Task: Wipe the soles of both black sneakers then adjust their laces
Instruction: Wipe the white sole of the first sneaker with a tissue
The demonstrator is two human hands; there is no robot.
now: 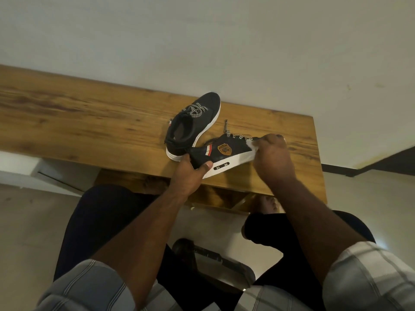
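Two black sneakers with white soles lie on a low wooden table (89,122). The far sneaker (195,124) stands upright, its patterned laces bunched on top. The near sneaker (224,153) is tipped on its side at the table's front edge, an orange badge and red-and-white stripes facing me. My left hand (190,171) grips its heel, thumb on the white sole. My right hand (271,156) holds a white cloth (251,149) against the toe end of the sole. The toe itself is hidden behind that hand.
The table runs from far left to right against a pale wall (224,41). My knees in dark trousers sit below the table's front edge, and bare feet (267,205) show under it. A dark object (213,261) lies on the floor between my legs.
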